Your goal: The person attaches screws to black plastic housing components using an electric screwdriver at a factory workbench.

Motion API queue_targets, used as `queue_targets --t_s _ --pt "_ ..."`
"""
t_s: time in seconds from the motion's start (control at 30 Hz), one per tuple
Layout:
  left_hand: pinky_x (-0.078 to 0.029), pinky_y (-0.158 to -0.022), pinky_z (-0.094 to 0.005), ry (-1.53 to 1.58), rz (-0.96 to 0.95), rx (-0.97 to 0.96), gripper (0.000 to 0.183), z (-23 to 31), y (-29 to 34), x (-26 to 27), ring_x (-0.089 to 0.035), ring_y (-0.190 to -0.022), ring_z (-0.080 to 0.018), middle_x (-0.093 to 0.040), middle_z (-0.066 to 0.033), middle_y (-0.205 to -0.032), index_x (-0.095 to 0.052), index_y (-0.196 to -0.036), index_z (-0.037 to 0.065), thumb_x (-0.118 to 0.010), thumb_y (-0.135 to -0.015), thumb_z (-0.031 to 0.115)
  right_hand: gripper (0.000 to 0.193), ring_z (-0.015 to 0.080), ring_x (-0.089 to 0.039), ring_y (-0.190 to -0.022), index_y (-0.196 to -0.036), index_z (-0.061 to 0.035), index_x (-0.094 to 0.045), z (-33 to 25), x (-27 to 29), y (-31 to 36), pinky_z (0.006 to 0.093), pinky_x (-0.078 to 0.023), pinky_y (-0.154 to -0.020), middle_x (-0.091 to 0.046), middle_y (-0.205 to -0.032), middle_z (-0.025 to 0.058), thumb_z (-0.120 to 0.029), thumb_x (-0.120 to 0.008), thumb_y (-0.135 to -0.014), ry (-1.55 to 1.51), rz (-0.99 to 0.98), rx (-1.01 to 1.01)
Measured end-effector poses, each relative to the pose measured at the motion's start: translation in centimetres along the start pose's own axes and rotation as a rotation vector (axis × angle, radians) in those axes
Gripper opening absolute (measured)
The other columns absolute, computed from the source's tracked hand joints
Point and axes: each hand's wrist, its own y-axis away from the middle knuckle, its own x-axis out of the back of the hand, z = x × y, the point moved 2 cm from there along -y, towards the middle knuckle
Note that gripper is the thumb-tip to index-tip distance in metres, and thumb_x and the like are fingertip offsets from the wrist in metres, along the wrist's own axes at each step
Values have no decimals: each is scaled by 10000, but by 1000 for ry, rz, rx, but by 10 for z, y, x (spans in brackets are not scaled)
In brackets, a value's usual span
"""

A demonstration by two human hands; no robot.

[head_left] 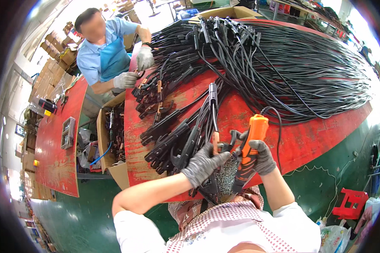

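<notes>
My left hand (202, 163), in a grey glove, grips a black clamp (215, 147) with a copper-coloured jaw at the near edge of the red table (308, 135). My right hand (259, 158), also gloved, holds an orange and black electric screwdriver (250, 147) upright, its tip pointing down beside the clamp. A black cable runs from the clamp up the table. A small heap of silver screws (227, 172) lies just below both hands. To the left of my hands lies a pile of black clamps (169, 139).
A large bundle of black cables (291, 63) covers the far half of the table. A person in a blue apron (109, 55) works with gloved hands on clamps at the far left corner. A cardboard box (112, 139) of parts stands beside the table, a red stool (350, 202) at right.
</notes>
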Motion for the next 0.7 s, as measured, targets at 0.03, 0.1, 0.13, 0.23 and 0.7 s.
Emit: queue_targets --t_s 0.03,0.1,0.13,0.23,0.7 --pt "-398 -539 -180 36 -13 -21 276 -5 -5 -10 -457 -622 -44 -492 19 -717 -486 -892 57 -634 -746 240 366 196 -580 -662 -947 -43 -480 2 -4 -4 308 -499 -588 -471 -1038 179 -229 -624 -666 -25 -34 99" --pt "-398 -538 -179 178 -11 -36 282 -9 -13 -20 -463 -629 -41 -495 18 -719 -477 -895 62 -637 -745 239 360 205 -569 -616 -933 -30 -480 -5 -2 -7 309 -496 -547 -498 -961 182 -238 -612 -670 -115 -17 141" --pt "-402 -543 -180 180 -29 14 288 -10 -14 -21 -468 -634 -43 -504 13 -734 -479 -900 63 -642 -742 239 360 205 -569 -616 -933 -30 -480 -7 0 -5 309 -496 -547 -498 -961 182 -238 -612 -670 -123 -7 143" --pt "-418 -548 -215 81 -104 12 338 -10 -29 -20 -494 -634 -75 -521 5 -758 -478 -890 65 -599 -761 353 350 206 -560 -587 -917 -16 -485 -11 5 -1 312 -492 -511 -509 -916 185 -236 -600 -670 -227 -113 23" --pt "-514 -582 -345 1072 -20 226 274 -26 -191 26 -587 -633 -239 -597 -120 -715 -557 -831 4 -541 -789 274 353 181 -550 -541 -891 -7 -514 -18 -5 1 293 -484 -469 -532 -898 166 -278 -588 -678 -93 -101 151"
